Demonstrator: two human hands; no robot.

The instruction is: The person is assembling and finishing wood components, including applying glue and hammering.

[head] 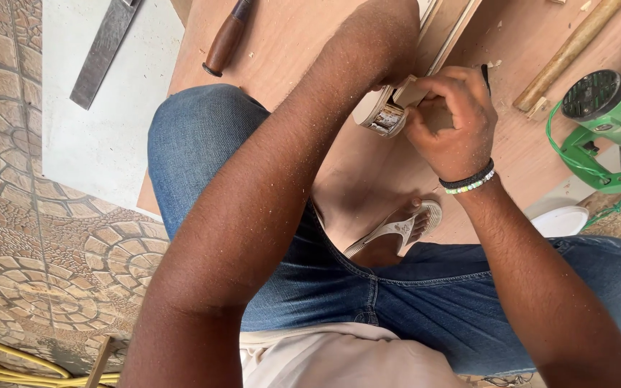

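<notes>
My left hand (pixel 386 39) reaches forward over a plywood sheet (pixel 289 43); my forearm hides its fingers. It lies on light wooden strips (pixel 443 32), just above a pale roll (pixel 381 115) like tape. My right hand (pixel 451 118), with beaded bracelets on the wrist, has its fingers pinched shut right beside the roll. They close on a small tool whose dark tip (pixel 484 72) pokes out above the knuckles. Sawdust covers both arms. I sit in blue jeans with a sandalled foot (pixel 404 226) tucked under me.
A brown-handled tool (pixel 226 39) and a flat metal bar (pixel 102 50) lie at the far left. A wooden stick (pixel 569 50), a green power tool (pixel 601 122) with a green cord and a white lid (pixel 562 221) sit at right. Yellow hose (pixel 8 359) crosses the patterned tiles.
</notes>
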